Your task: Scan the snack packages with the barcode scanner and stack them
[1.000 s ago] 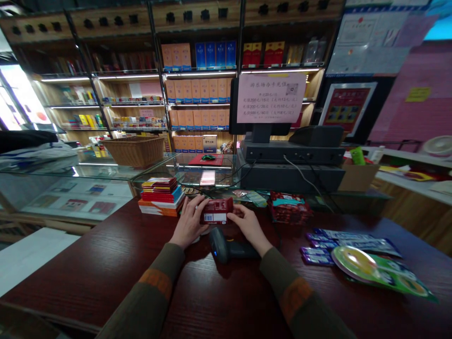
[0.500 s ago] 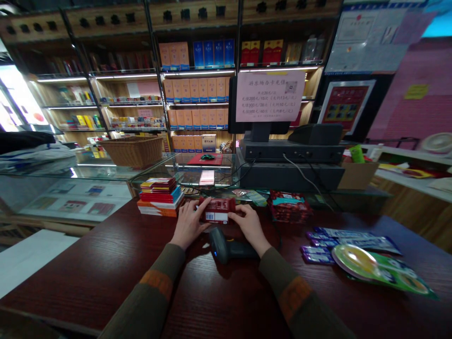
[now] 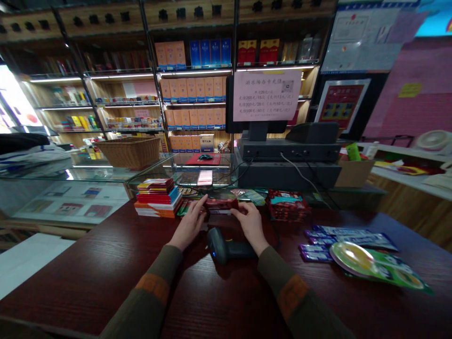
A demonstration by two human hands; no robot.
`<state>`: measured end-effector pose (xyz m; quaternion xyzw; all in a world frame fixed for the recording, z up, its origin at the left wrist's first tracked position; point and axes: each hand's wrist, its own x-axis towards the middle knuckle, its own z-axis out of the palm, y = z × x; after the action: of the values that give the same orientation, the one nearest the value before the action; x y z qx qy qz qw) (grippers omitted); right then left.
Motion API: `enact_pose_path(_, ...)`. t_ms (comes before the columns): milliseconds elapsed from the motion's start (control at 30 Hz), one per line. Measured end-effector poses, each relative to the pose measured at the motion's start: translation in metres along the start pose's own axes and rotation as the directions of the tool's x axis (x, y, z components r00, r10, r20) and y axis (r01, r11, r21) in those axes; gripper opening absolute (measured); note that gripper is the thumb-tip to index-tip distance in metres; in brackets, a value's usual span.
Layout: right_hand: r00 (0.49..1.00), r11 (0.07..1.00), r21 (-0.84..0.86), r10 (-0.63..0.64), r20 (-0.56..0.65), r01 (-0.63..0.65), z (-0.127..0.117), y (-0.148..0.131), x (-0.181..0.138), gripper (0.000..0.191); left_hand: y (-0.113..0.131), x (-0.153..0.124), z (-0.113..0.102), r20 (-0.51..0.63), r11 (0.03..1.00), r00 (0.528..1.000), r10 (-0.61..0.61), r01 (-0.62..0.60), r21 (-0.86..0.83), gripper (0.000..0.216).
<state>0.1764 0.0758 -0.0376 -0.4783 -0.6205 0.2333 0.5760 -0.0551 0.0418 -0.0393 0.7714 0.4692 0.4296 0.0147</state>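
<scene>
A dark red snack packet [image 3: 223,204] lies between my two hands above the far part of the dark wooden counter, its edge turned toward me. My left hand [image 3: 189,223] grips its left end, index finger stretched along the top. At the right end, the thumb and fingers of my right hand [image 3: 250,223] close on the packet. Just nearer to me, a black barcode scanner [image 3: 219,246] rests on its side, a small blue light lit, its handle reaching to my right wrist. A green packet [image 3: 184,207] shows partly behind my left hand.
Left of my hands stands a stack of coloured boxes [image 3: 157,200]. Red-brown packets [image 3: 286,205] are piled to the right. Purple wrapped bars [image 3: 316,252] and a green blister pack [image 3: 391,270] lie nearer right. Behind are a monitor stand, cables and a wicker basket [image 3: 132,153].
The red packet has tipped, so its white barcode label no longer faces me and a narrow edge shows instead. Both hands stay at its ends. The view has shifted slightly.
</scene>
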Motion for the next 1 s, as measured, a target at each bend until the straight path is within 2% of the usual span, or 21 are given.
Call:
enact_pose_path(133, 1.000, 0.998, 0.068, 0.004, 0.006, -0.005, 0.000, 0.000, -0.001, 0.030, 0.001, 0.002, 0.005, -0.092, 0.984, 0.993, -0.071, 0.055, -0.168, 0.054)
enact_pose_path(233, 0.999, 0.987, 0.158, 0.026, 0.035, -0.031, 0.001, -0.003, -0.003, 0.030, -0.001, 0.003, 0.006, -0.132, 0.983, 0.988, -0.079, 0.055, -0.176, 0.034)
enact_pose_path(333, 0.998, 0.988, 0.145, 0.039, 0.041, -0.045, 0.000, -0.005, -0.006, 0.027, -0.004, 0.002, 0.004, -0.182, 0.984, 0.981, -0.068, 0.036, -0.173, 0.024)
enact_pose_path(533, 0.999, 0.996, 0.082, 0.030, 0.045, -0.034, -0.002, -0.008, -0.006, 0.030, -0.012, 0.000, 0.000, -0.247, 0.982, 0.962, -0.117, 0.076, -0.171, 0.024)
enact_pose_path(733, 0.991, 0.998, 0.069, -0.001, 0.135, -0.008, 0.001, -0.004, 0.000, 0.033, -0.014, -0.005, -0.007, -0.213, 0.953, 0.951, -0.225, 0.169, -0.253, 0.026)
enact_pose_path(867, 0.972, 0.993, 0.114, -0.024, 0.233, -0.003, 0.008, -0.006, 0.008, 0.040, -0.020, -0.009, -0.014, -0.211, 0.931, 0.914, -0.347, 0.310, -0.190, 0.029)
enact_pose_path(1000, 0.951, 0.991, 0.125, 0.011, 0.310, -0.052, 0.016, -0.015, 0.017, 0.046, -0.033, -0.011, -0.024, -0.234, 0.947, 0.918, -0.319, 0.302, -0.106, 0.030)
